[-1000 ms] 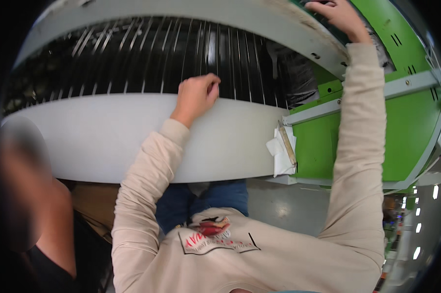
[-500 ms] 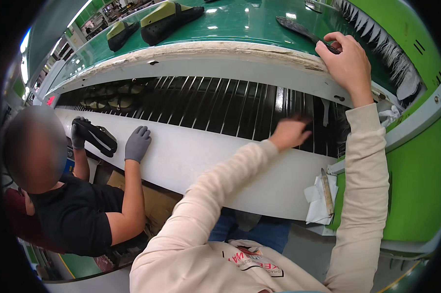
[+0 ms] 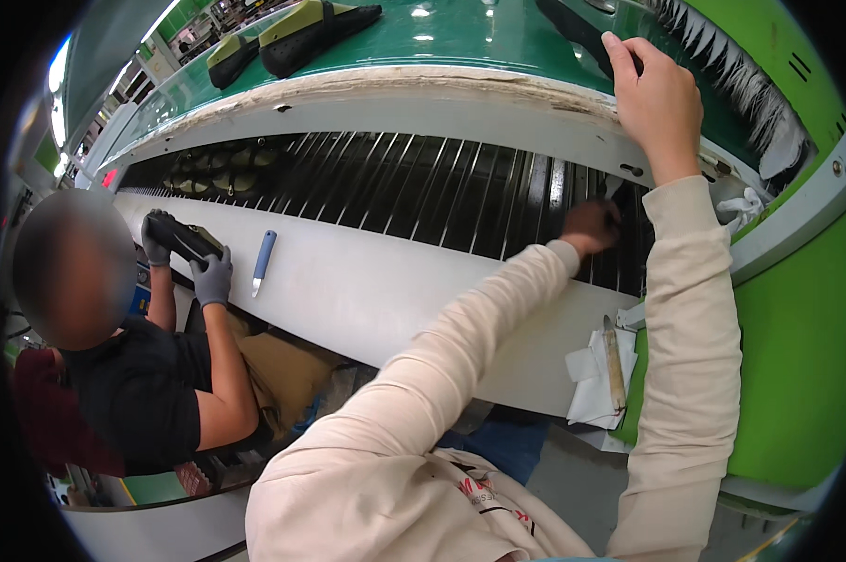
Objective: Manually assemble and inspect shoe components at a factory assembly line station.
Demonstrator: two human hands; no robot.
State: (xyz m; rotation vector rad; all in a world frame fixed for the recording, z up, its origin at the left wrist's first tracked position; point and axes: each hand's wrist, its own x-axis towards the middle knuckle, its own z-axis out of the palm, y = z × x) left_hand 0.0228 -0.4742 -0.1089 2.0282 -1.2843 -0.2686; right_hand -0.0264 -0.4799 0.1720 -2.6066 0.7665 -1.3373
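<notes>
Head view, looking down over cream sleeves at a curved conveyor line.

Right hand (image 3: pixel 660 98) raised to the upper green belt (image 3: pixel 460 33), fingers curled in a closed grip over the end of a dark shoe piece (image 3: pixel 582 26) lying on that belt — thumb side toward the belt's worn white edge. Left hand (image 3: pixel 593 225) lower, reaching in among the black slats (image 3: pixel 423 192) just under that white edge; in shadow, fingers bent inward, but whether the grip is closed on anything cannot be told.

Below the slats, a long white ledge (image 3: pixel 376 290). On the ledge, well to the left of the left hand, a blue-handled tool (image 3: pixel 263 262) lying alone. At the ledge's right end, below the left hand, a wad of white cloth (image 3: pixel 592 379) with a slim brush-like stick (image 3: pixel 614 365) on top. Green machine housing (image 3: pixel 798 356) to the right of the cloth.

Further left along the green belt, two olive-and-black shoes (image 3: pixel 301 33), well apart from the right hand.

At the ledge's left end, a co-worker in a black shirt (image 3: pixel 133 393), grey gloves (image 3: pixel 213 277) around a black shoe part (image 3: pixel 181 241) — near the blue-handled tool, not touching it.
</notes>
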